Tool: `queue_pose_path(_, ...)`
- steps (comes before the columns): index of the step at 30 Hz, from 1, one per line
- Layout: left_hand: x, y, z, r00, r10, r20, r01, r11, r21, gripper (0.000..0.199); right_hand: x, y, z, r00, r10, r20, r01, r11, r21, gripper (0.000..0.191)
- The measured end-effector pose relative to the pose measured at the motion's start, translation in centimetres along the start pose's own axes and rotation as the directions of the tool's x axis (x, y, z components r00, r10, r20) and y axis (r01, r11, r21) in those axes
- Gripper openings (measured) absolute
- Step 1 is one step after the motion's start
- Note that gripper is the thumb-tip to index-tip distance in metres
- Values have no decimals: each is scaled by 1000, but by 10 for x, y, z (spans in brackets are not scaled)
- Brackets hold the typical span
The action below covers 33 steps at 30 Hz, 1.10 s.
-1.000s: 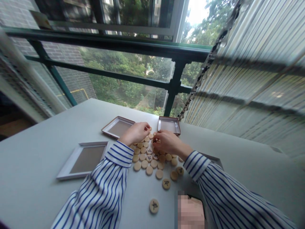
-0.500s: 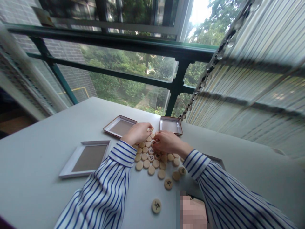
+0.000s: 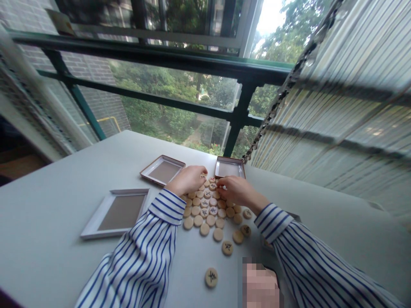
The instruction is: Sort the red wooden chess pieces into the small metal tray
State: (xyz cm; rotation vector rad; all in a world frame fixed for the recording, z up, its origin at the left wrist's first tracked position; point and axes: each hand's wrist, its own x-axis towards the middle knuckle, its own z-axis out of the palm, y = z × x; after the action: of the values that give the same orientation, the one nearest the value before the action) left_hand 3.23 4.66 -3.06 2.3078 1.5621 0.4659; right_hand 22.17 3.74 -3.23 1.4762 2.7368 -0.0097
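Observation:
Many round wooden pieces [image 3: 204, 229] lie spread on the white table, some showing dark characters and one a red character. My left hand [image 3: 190, 177] reaches over the upper left of the spread, its fingers curled at a wooden piece [image 3: 203, 176]. Over the upper right of the pieces is my right hand [image 3: 236, 189], its fingertips bent together among them; what they hold, if anything, is hidden. A single marked piece [image 3: 211, 277] lies apart, nearest me, with another marked piece [image 3: 227, 247] above it.
Shallow box parts stand around the pieces: one at the left [image 3: 122, 212], one at the upper left [image 3: 163, 170] and one at the upper right [image 3: 230, 167]. Another is partly hidden behind my right sleeve. A green railing [image 3: 154, 53] and a curtain [image 3: 346, 115] border the table [image 3: 58, 192].
My right hand has moved a little to the right, uncovering several marked pieces in the middle of the spread. My left hand has hardly moved.

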Motion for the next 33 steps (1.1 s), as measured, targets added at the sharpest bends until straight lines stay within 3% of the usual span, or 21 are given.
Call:
queue_pose_path(4,1,-2,2,1000,22,-9,-22,1000,5,34,1,-2,-3,999,-12,44,13,999,-31,24)
queue_pose_path(12,1,0,3,1000,26,-7,-26,1000,2,35,2,4,4,1000,16,-4,-16,1000,22,22)
queue_pose_path(16,0,4,2,999,46,-21,-46,999,-4,33,3,8,3,996,70,-61,-53,966,251,24)
queue_pose_path(18,0,8,1,997,76,-29,-77,997,-23,33,3,10,0,990,135,-47,-97,875,475,28)
queue_pose_path(22,-3,17,-2,992,125,-23,-127,988,-87,32,0,15,-5,976,205,71,-178,565,805,30)
queue_pose_path(27,-4,25,2,989,143,-38,-148,971,-189,29,-5,15,-5,977,191,94,-161,378,912,28)
queue_pose_path(33,-2,29,7,979,180,-98,-195,962,-189,21,-6,14,-1,972,187,140,-178,204,963,24)
